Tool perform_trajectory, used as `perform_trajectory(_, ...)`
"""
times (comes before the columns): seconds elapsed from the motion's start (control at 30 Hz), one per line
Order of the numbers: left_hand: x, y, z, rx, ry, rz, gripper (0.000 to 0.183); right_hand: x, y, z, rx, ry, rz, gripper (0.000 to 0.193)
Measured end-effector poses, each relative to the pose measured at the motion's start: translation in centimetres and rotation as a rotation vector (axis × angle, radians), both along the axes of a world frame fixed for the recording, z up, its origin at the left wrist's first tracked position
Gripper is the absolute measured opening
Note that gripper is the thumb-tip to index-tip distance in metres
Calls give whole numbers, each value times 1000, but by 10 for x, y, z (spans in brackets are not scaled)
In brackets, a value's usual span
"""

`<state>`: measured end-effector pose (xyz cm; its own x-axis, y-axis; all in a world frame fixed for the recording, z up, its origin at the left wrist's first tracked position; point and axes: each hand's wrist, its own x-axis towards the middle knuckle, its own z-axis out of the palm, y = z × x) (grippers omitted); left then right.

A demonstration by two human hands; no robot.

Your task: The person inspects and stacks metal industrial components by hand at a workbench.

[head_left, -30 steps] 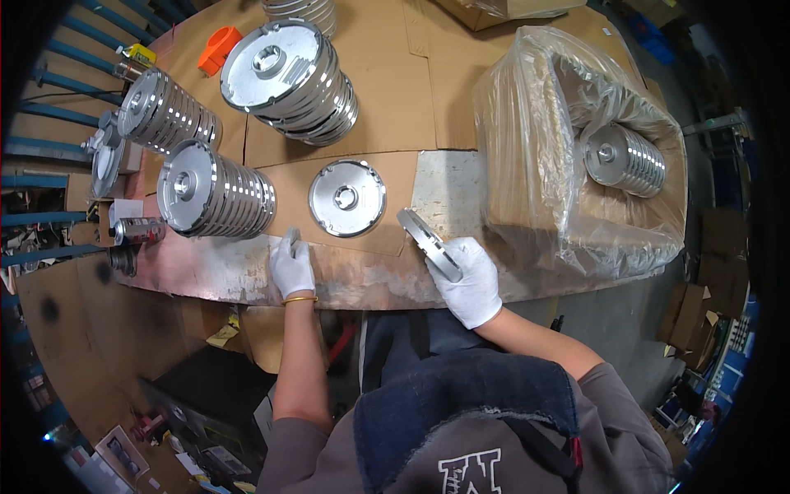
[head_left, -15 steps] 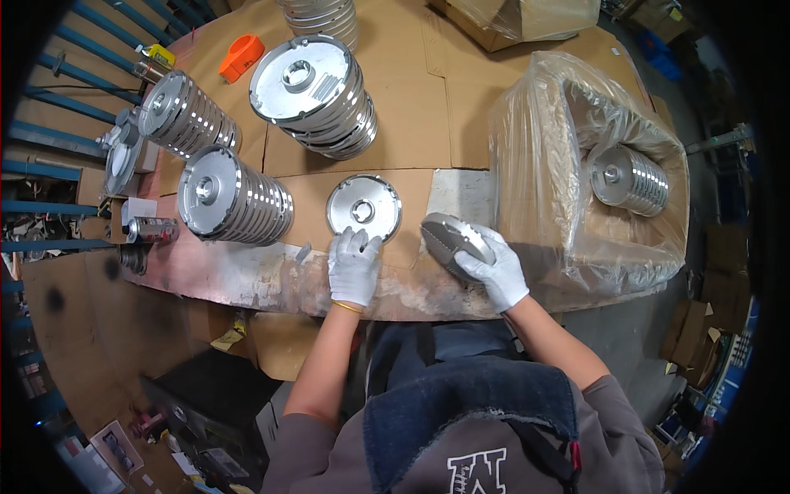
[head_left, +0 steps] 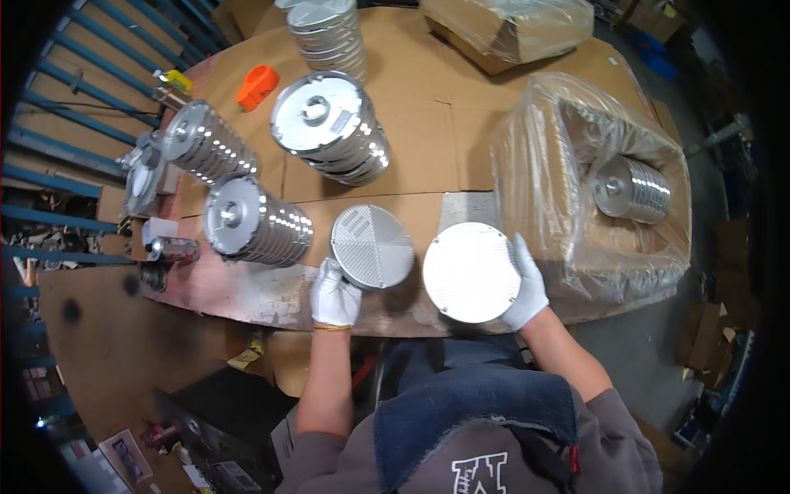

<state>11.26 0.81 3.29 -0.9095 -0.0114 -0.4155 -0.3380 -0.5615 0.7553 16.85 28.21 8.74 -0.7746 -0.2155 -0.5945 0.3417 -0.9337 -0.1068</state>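
My left hand [head_left: 336, 298], in a white glove, grips the lower-left edge of a round metal disc [head_left: 373, 247] with a ribbed face in quarter sections turned up toward me. In my gloved right hand [head_left: 527, 286] a second metal disc [head_left: 471, 272] is held by its right rim, its face shining bright white in the light. Both discs are side by side over the front of the table, a narrow gap between them. Nearest on the left stands a leaning stack of similar discs [head_left: 233, 217], hub side up. My fingers behind the discs are hidden.
More disc stacks [head_left: 317, 119] stand farther back on the cardboard-covered table [head_left: 411, 136]. To the right is a plastic-lined carton [head_left: 531, 165] with a disc stack [head_left: 632, 191] inside. An orange ring-shaped tool [head_left: 257, 87] and a spray can [head_left: 174, 249] lie at the left.
My left hand has picked up the disc that lay hub side up on the cardboard, and its ribbed face now shows. My right hand has turned its disc from edge-on to face-up.
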Motion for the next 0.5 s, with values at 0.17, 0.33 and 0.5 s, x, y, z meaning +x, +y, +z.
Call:
perform_trajectory(0.17,16,-24,-2,850,46,56,51,8,0,-16,60,6,9,54)
perform_trajectory(0.33,23,-17,31,632,183,13,65,4,-11,-12,10,6,61,54)
perform_trajectory(0.5,33,-3,100,52,361,-166,55,-4,-18,0,25,32,72,54)
